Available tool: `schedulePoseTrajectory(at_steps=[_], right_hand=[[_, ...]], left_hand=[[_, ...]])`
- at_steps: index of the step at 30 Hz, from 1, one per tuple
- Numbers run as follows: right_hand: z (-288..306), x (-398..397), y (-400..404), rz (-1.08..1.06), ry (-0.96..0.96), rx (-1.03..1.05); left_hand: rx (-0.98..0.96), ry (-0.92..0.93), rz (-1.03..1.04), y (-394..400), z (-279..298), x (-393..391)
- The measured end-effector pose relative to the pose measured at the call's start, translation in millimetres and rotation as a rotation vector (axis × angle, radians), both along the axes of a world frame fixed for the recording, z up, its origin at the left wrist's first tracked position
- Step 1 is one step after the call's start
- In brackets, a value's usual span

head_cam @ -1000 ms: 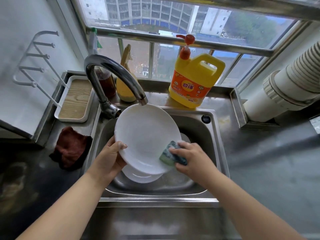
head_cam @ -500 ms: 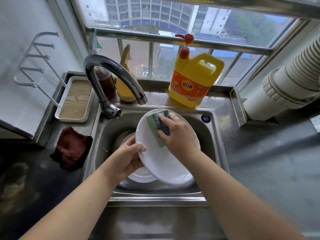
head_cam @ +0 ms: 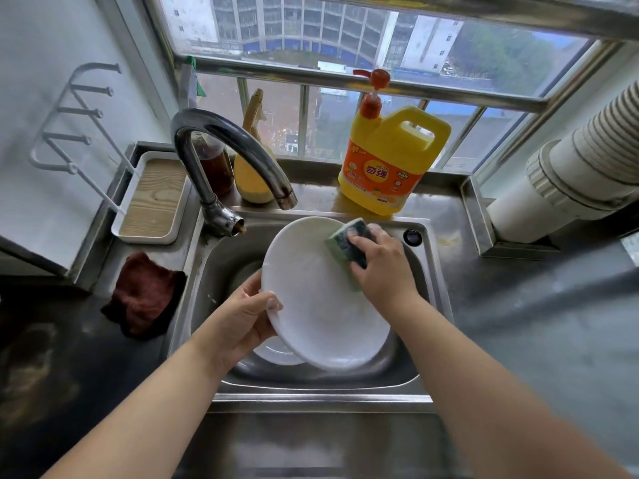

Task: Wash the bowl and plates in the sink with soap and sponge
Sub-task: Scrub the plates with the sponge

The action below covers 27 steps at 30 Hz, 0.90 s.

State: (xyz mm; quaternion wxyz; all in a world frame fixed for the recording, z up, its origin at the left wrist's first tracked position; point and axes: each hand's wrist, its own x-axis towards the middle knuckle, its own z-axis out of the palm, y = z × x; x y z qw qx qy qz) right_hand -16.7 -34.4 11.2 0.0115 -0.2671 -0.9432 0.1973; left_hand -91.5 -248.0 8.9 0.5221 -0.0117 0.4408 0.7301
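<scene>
- A person stands at a steel sink (head_cam: 436, 271), both bare forearms reaching in from the near edge.
- The left hand (head_cam: 242, 318) grips a white plate (head_cam: 311, 305) by its left rim: the thumb curls over the front face, while the other fingers go behind the plate, out of sight.
- The plate is held tilted above the basin, its face turned toward the person.
- The right hand (head_cam: 382, 267) holds a green and dark sponge (head_cam: 342, 245), fingers bent over its top and pressing it flat against the plate's upper right edge.
- The sponge sticks out past the fingertips toward the far rim of the plate.
- Another white dish (head_cam: 276, 354) lies in the basin, partly hidden under the held plate.
- A yellow soap jug (head_cam: 387, 160) with a red pump stands at the worktop's far edge, behind the sink.
- A curved tap (head_cam: 221, 140) rises at the sink's far left corner.
- A dark red cloth (head_cam: 145, 295) lies on the worktop left of the sink.
</scene>
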Motion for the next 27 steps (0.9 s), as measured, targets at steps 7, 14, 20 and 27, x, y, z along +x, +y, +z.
schedulePoseTrajectory(at_steps=[7,14,20,27], right_hand=[[-2.6,38.2,-1.2,-0.007,-0.208,0.066],[11.4,59.4,-45.0,0.008,-0.208,-0.123],[17.7,40.5,-87.5,0.067,-0.047,-0.315],[12.5,40.9,-97.8,0.159,0.044,-0.353]], left_hand=[[-0.059,-0.006,0.095,-2.3,-5.2,-2.0],[-0.081,-0.029,0.267,5.2,-6.2,1.9],[-0.099,-0.017,0.276,13.6,-4.1,9.6],[-0.139,-0.001,0.272,10.7,-2.8,5.8]])
